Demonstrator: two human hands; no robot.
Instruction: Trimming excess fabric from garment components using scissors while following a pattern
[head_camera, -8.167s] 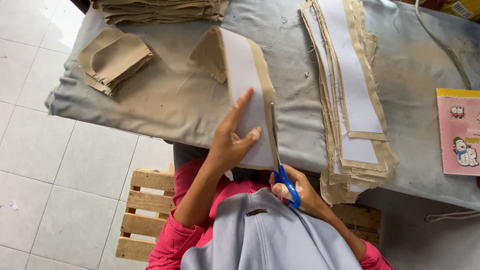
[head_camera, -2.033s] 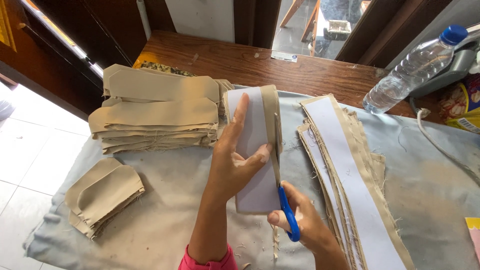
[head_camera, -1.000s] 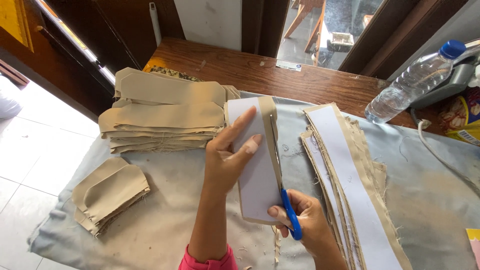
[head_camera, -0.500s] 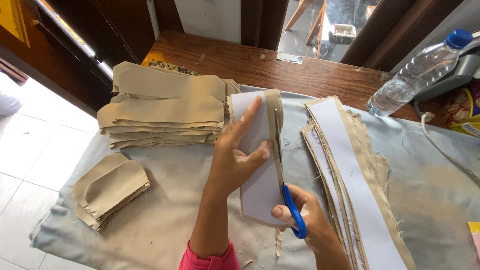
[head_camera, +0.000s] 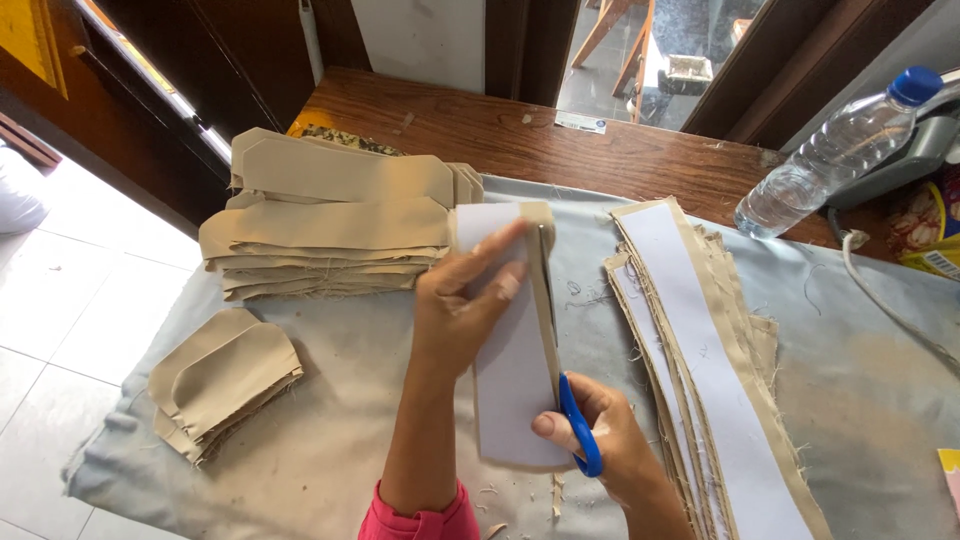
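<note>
Bare grey cloth (head_camera: 360, 400) left of the left hand (head_camera: 455, 315). Stacked tan pieces (head_camera: 330, 230) block ahead-left; strip pile (head_camera: 700, 370) crowds the right hand (head_camera: 610, 450).

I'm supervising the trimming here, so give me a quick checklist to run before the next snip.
1. Left hand pins the fabric piece flat: ok.
2. Left fingers off the blade line: ok, though close beside it.
3. Right hand grips the blue-handled scissors: ok.
4. Blades run along the piece's tan right edge: ok.
5. Blade tip clear of the tan stack: cannot tell.
6. Offcuts kept off the grey cloth: not ok, scraps lie near the front edge.
</note>
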